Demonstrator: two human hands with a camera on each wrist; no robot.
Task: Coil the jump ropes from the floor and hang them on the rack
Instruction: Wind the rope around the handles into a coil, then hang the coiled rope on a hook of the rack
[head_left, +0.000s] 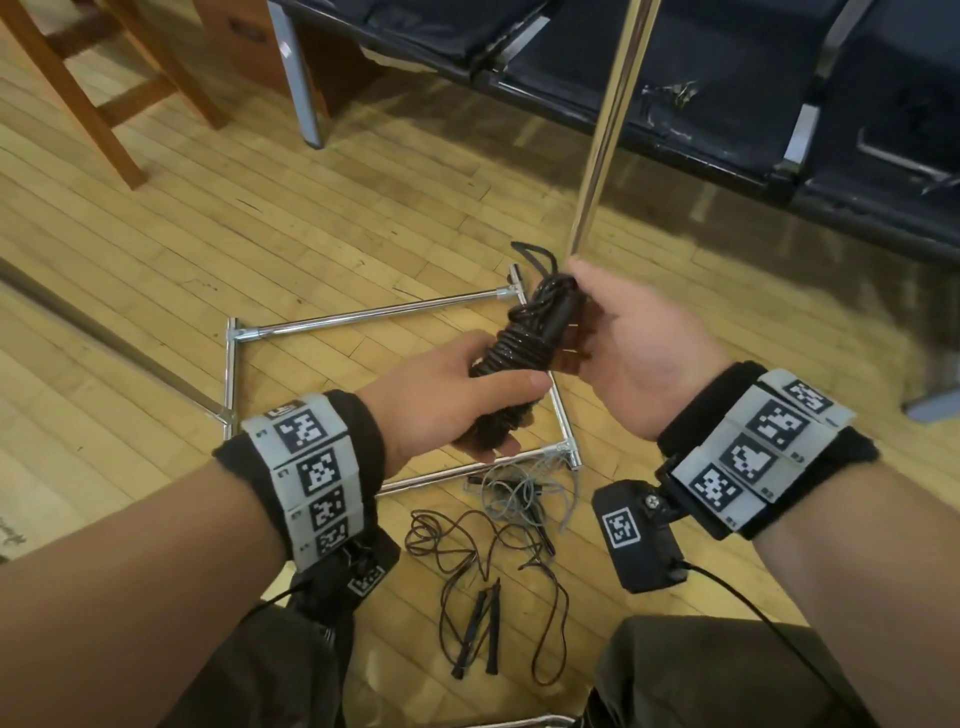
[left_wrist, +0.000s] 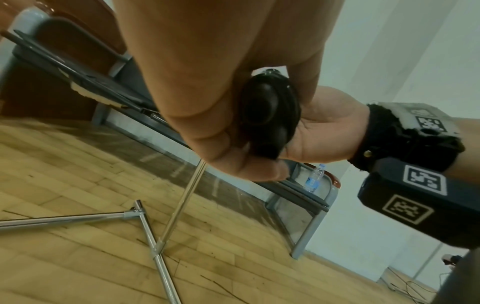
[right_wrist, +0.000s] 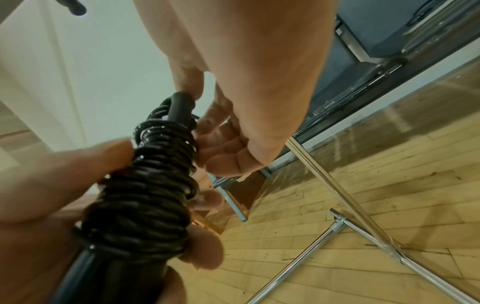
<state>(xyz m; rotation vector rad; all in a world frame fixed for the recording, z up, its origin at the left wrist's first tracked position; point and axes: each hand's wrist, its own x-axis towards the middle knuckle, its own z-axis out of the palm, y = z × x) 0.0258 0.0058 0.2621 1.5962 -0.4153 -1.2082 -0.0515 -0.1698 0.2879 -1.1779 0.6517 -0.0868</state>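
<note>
A black jump rope, wound tightly round its own handles into a bundle (head_left: 519, 343), is held over the rack's base. My left hand (head_left: 457, 405) grips the bundle's lower part (right_wrist: 140, 197), thumb on top. My right hand (head_left: 613, 332) pinches the top end (right_wrist: 182, 102) of the bundle. The handle butts (left_wrist: 270, 115) show between the left hand's fingers in the left wrist view. Two loose ropes lie on the floor below: a grey one (head_left: 524, 488) and a dark one (head_left: 467, 561) with its handles (head_left: 480, 639) side by side. The chrome rack's upright pole (head_left: 608, 124) rises just behind my right hand.
The rack's chrome base frame (head_left: 363, 322) lies on the wooden floor under the hands. A row of dark padded seats (head_left: 727, 78) stands behind, a wooden chair (head_left: 104, 88) at the far left. A water bottle (left_wrist: 314, 179) stands on a seat.
</note>
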